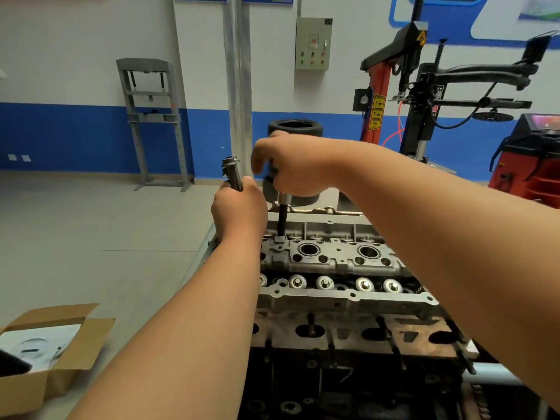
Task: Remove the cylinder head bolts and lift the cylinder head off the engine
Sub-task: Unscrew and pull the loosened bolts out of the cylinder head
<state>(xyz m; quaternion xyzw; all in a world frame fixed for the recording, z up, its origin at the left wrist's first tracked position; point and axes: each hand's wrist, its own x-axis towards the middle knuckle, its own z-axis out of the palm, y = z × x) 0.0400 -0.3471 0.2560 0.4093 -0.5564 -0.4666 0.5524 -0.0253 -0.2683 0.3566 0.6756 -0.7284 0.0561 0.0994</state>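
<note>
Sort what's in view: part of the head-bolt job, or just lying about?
Job: cylinder head; socket driver, upright on the head, gripped by the right hand; bolts held in the left hand.
Lying about: cardboard box, tyres, tyre changer, shop press, control box on the wall.

Cylinder head (333, 259) sits on top of the engine (348, 377), centre-right. Socket tool (282, 221) stands upright on the head's far left corner, with the right hand (292, 169) gripping its top. Left hand (239, 209) is just left of the tool, holding bolts (231, 172) upright. Tyre stack (295, 128) is on the floor directly behind the engine. Cardboard box (45, 368) is on the floor, near left. Press frame (154, 122) is at the far wall, left. Tyre changer (421, 86) is behind, right.
</note>
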